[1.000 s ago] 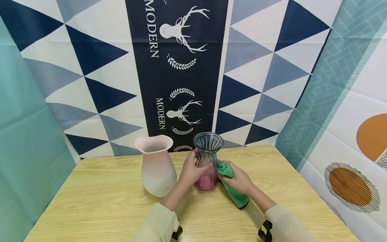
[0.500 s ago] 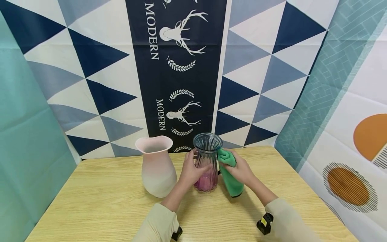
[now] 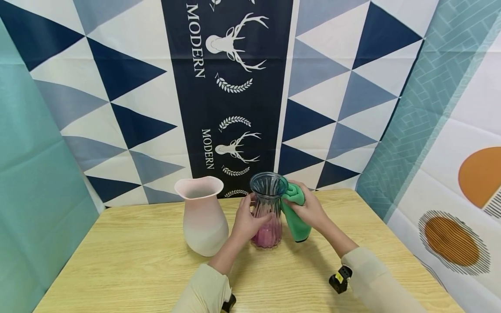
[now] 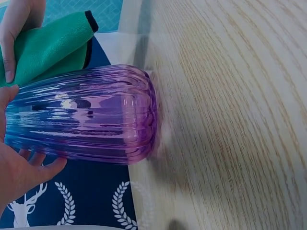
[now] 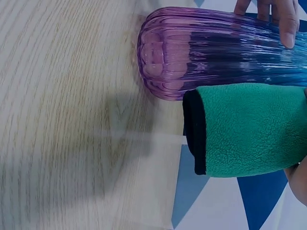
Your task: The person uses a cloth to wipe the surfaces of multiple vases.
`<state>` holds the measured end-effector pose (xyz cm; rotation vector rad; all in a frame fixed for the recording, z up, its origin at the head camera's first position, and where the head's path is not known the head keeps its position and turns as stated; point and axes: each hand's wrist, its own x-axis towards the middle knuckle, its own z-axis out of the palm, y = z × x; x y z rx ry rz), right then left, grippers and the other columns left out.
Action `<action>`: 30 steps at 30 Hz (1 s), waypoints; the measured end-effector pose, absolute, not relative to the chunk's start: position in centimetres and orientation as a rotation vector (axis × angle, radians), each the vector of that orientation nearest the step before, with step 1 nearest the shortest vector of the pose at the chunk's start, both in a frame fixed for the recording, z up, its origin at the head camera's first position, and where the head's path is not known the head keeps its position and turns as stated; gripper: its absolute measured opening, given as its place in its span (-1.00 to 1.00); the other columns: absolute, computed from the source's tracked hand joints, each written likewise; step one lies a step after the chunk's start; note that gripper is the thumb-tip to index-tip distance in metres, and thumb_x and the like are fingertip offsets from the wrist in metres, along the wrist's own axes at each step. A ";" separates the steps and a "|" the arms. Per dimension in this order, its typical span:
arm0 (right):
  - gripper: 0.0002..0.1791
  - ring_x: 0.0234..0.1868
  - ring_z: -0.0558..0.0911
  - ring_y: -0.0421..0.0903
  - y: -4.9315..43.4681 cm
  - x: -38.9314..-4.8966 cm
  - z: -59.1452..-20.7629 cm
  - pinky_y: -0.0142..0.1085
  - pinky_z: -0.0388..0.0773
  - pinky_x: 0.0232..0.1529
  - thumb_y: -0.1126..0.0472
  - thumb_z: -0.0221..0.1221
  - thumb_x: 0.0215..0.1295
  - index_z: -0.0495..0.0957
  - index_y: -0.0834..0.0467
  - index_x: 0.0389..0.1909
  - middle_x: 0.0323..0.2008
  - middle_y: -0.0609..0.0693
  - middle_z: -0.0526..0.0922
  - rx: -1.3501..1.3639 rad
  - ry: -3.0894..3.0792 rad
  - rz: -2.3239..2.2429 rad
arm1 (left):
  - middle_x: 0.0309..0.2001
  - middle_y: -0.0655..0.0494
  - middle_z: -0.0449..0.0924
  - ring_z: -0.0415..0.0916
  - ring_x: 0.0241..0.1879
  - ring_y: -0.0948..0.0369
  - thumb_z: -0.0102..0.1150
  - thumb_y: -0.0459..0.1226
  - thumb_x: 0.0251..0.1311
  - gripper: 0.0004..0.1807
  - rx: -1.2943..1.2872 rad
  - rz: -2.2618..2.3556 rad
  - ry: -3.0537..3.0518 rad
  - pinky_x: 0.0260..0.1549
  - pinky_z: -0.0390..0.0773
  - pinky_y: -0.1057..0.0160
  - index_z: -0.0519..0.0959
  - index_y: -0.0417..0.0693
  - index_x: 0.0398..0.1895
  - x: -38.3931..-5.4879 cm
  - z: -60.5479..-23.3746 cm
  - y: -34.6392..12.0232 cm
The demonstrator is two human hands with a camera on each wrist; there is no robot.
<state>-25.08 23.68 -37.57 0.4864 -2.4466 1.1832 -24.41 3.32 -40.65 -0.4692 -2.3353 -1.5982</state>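
Observation:
A ribbed glass vase (image 3: 268,230), blue at the flared rim and pink-purple at the base, stands upright on the wooden table. My left hand (image 3: 247,221) grips its left side around the middle, thumb across the front. My right hand (image 3: 310,208) holds a bunched green cloth (image 3: 295,219) with dark edging against the vase's upper right side, just under the rim. The cloth's lower part hangs down beside the glass. In the left wrist view the purple base (image 4: 136,115) rests on the tabletop. In the right wrist view the cloth covers most of my right hand.
A pale pink-to-white vase (image 3: 205,221) with a wavy rim stands close to the left of the glass one. Behind the wooden table (image 3: 129,269) hangs a patterned fabric backdrop (image 3: 235,100). A teal sheet (image 3: 35,174) borders the left side.
My right hand has moved up along the vase's right side with the green cloth, from mid-height to near the rim. The cloth's hanging end has swung inward. My left hand stays in place.

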 end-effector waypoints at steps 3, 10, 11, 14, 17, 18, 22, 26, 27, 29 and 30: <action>-0.36 0.00 0.52 0.11 23.6 -25.2 -37.9 -0.02 0.44 -0.03 0.27 0.26 0.16 0.28 0.11 0.28 0.10 0.20 0.50 0.495 -2.473 1.202 | 0.12 -0.07 0.38 0.38 0.12 0.06 0.40 -0.10 -0.04 -0.23 -0.468 -1.610 -2.337 -0.02 0.53 0.10 0.30 -0.16 0.22 -24.4 -40.7 3.3; -0.41 -0.02 0.51 0.08 23.5 -25.2 -38.4 -0.05 0.43 -0.03 0.28 0.25 0.18 0.32 0.11 0.24 0.02 0.18 0.53 0.516 -2.527 1.210 | 0.15 -0.08 0.37 0.37 0.14 0.06 0.39 -0.07 -0.04 -0.22 -0.459 -1.612 -2.352 0.01 0.52 0.08 0.30 -0.17 0.23 -24.5 -40.7 3.3; -0.42 -0.02 0.51 0.08 23.5 -25.2 -38.4 -0.04 0.44 -0.03 0.28 0.25 0.17 0.33 0.11 0.23 0.01 0.18 0.54 0.518 -2.531 1.198 | 0.14 -0.08 0.38 0.37 0.14 0.06 0.39 -0.07 -0.04 -0.22 -0.460 -1.610 -2.351 0.00 0.52 0.09 0.30 -0.17 0.23 -24.5 -40.7 3.3; -0.44 -0.03 0.52 0.08 23.5 -25.1 -38.5 -0.03 0.44 -0.04 0.29 0.25 0.17 0.34 0.13 0.21 -0.03 0.18 0.54 0.532 -2.551 1.159 | 0.14 -0.08 0.38 0.37 0.13 0.06 0.40 -0.07 -0.04 -0.23 -0.457 -1.611 -2.350 -0.01 0.52 0.09 0.31 -0.17 0.22 -24.5 -40.7 3.3; -0.44 -0.01 0.51 0.10 23.6 -25.1 -38.8 -0.01 0.44 -0.02 0.31 0.24 0.17 0.34 0.15 0.21 -0.01 0.18 0.54 0.551 -2.570 1.133 | 0.13 -0.08 0.37 0.38 0.12 0.06 0.40 -0.07 -0.05 -0.24 -0.457 -1.610 -2.345 -0.02 0.53 0.10 0.31 -0.17 0.21 -24.4 -40.6 3.3; -0.44 0.00 0.51 0.10 23.7 -25.1 -38.9 0.00 0.44 -0.02 0.31 0.24 0.17 0.34 0.15 0.21 -0.01 0.18 0.54 0.558 -2.576 1.134 | 0.13 -0.08 0.37 0.38 0.13 0.06 0.40 -0.08 -0.05 -0.24 -0.455 -1.612 -2.346 -0.01 0.53 0.09 0.31 -0.16 0.21 -24.4 -40.6 3.3; -0.42 0.09 0.50 0.14 23.8 -25.1 -39.4 0.06 0.44 0.05 0.32 0.23 0.17 0.33 0.15 0.23 0.05 0.19 0.52 0.577 -2.588 1.137 | 0.13 -0.07 0.37 0.37 0.13 0.06 0.40 -0.08 -0.05 -0.24 -0.455 -1.615 -2.346 0.01 0.52 0.08 0.30 -0.15 0.21 -24.4 -40.6 3.3; -0.41 0.16 0.47 0.17 24.0 -25.1 -39.9 0.09 0.42 0.09 0.33 0.22 0.18 0.32 0.12 0.25 0.12 0.19 0.50 0.578 -2.603 1.142 | 0.13 -0.09 0.37 0.37 0.14 0.06 0.40 -0.08 -0.05 -0.23 -0.458 -1.607 -2.345 0.02 0.52 0.07 0.29 -0.15 0.22 -24.4 -40.7 3.4; -0.40 0.16 0.46 0.18 24.0 -25.1 -40.0 0.10 0.42 0.09 0.33 0.22 0.18 0.32 0.12 0.26 0.14 0.20 0.49 0.585 -2.607 1.136 | 0.13 -0.09 0.37 0.37 0.14 0.06 0.40 -0.09 -0.05 -0.23 -0.458 -1.606 -2.344 0.02 0.52 0.07 0.29 -0.16 0.22 -24.4 -40.7 3.4; -0.40 0.18 0.44 0.20 24.2 -25.1 -40.3 0.11 0.40 0.11 0.34 0.22 0.17 0.31 0.13 0.27 0.16 0.20 0.46 0.602 -2.613 1.133 | 0.14 -0.10 0.37 0.37 0.14 0.05 0.40 -0.09 -0.05 -0.23 -0.459 -1.603 -2.344 0.02 0.52 0.07 0.29 -0.16 0.22 -24.4 -40.7 3.4; -0.39 0.18 0.44 0.20 24.2 -25.1 -40.5 0.12 0.40 0.11 0.35 0.22 0.17 0.31 0.14 0.27 0.18 0.21 0.45 0.611 -2.614 1.131 | 0.14 -0.10 0.37 0.37 0.14 0.05 0.40 -0.10 -0.05 -0.23 -0.458 -1.602 -2.344 0.02 0.52 0.07 0.29 -0.16 0.22 -24.4 -40.7 3.4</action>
